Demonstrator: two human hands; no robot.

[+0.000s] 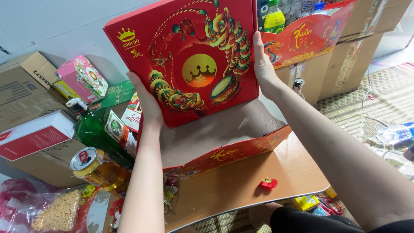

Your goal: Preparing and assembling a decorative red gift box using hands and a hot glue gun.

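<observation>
I hold a large flat red gift box [189, 56] upright, its lid printed with a colourful dragon and a gold disc. My left hand [148, 101] grips its lower left edge and my right hand [261, 64] grips its right edge. The box stands inside an open red cardboard tray [228, 153] with a brown inner wall, resting on a low wooden table [254, 181].
A green glass bottle [101, 131], a yellow can [92, 166] and a bag of noodles [56, 213] lie at the left. Cardboard boxes [23, 82], a pink box [82, 77] and a red-and-white box [34, 136] stand behind. Another filled red tray [308, 39] sits at the back right. A small red ornament [268, 184] lies on the table.
</observation>
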